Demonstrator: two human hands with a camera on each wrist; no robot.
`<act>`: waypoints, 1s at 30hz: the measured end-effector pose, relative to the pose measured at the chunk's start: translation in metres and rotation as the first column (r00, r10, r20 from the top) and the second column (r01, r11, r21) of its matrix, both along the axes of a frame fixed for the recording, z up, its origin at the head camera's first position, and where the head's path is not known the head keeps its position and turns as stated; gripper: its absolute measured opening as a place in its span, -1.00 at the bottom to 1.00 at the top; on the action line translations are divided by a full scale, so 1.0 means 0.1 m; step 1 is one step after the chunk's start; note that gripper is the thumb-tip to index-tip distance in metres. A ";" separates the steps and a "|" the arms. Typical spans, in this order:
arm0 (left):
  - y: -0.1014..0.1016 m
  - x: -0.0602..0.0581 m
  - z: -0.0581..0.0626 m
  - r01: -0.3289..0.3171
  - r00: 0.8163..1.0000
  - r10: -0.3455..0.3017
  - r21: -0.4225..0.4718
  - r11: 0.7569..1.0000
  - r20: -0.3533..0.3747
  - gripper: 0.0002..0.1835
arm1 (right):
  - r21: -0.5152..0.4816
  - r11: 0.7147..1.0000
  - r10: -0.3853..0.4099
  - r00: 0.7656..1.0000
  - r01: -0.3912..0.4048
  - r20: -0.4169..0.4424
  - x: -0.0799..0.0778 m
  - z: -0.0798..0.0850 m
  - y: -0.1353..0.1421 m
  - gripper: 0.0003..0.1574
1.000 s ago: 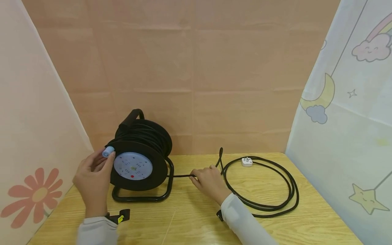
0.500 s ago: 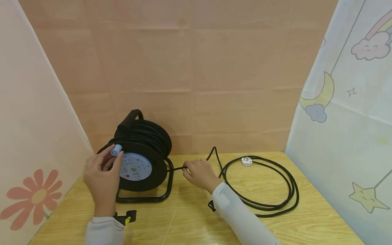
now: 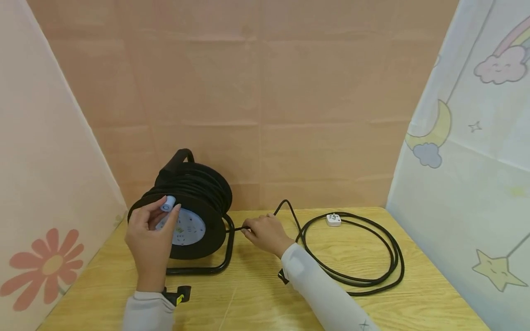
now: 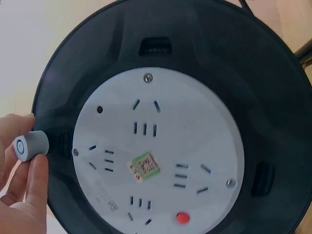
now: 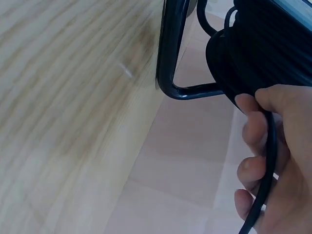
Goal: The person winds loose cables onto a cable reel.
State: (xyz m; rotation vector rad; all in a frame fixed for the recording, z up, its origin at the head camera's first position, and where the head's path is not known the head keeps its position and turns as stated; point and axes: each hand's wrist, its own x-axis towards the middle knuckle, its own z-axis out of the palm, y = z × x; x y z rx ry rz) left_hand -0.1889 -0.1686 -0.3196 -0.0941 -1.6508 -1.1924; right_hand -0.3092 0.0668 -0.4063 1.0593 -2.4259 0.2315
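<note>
A black cable reel (image 3: pixel 198 202) stands on the table at left, its drum wound with black cable and its pale socket panel (image 4: pixel 156 126) facing me. My left hand (image 3: pixel 150 234) pinches the small grey-blue crank knob (image 4: pixel 33 145) on the reel's front disc between thumb and fingers. To the right of the reel, my right hand (image 3: pixel 267 233) grips the black cable (image 5: pixel 269 161), which runs through the curled fingers to the drum. Past that hand the cable rises in a bend, then drops to loose loops (image 3: pixel 401 262) on the table.
A white plug (image 3: pixel 333 219) lies at the back of the loops. The reel rests on a black tubular frame (image 3: pixel 198 271) with a carry handle (image 3: pixel 175 161) on top. Printed cloth walls (image 3: pixel 468 184) enclose the wooden table (image 3: pixel 232 303) on both sides.
My left hand has moved rightward with the knob as the disc turned. My right hand has shifted left toward the reel with the cable, whose raised bend has moved left and widened.
</note>
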 end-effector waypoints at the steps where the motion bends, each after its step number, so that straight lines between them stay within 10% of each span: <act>1: 0.00 -0.02 -0.02 0.000 1.000 0.000 -0.009 1.000 -0.007 -0.67 | -0.002 1.000 0.006 1.000 -0.006 0.012 -0.01 0.01 -0.01 -0.80; 14: 0.01 -0.24 -0.25 0.003 1.000 -0.006 -0.227 0.974 -0.011 -0.73 | 0.004 0.997 0.069 0.975 -0.072 0.213 -0.07 -0.07 -0.17 -0.83; 20: 0.02 -0.21 -0.24 0.024 1.000 -0.024 -0.251 0.968 0.005 -0.74 | 0.032 0.999 0.038 0.995 -0.041 0.090 -0.01 -0.08 -0.21 -0.83; 25: 0.03 -0.20 -0.25 0.012 1.000 -0.015 -0.265 0.964 -0.011 -0.75 | 0.074 0.997 -0.001 0.990 0.012 -0.142 0.03 0.26 -0.07 -0.72; 30: 0.03 -0.23 -0.25 0.000 0.999 -0.008 -0.258 0.966 -0.031 -0.74 | -0.161 0.981 -0.150 0.958 0.112 -0.245 -0.11 0.55 0.26 -0.82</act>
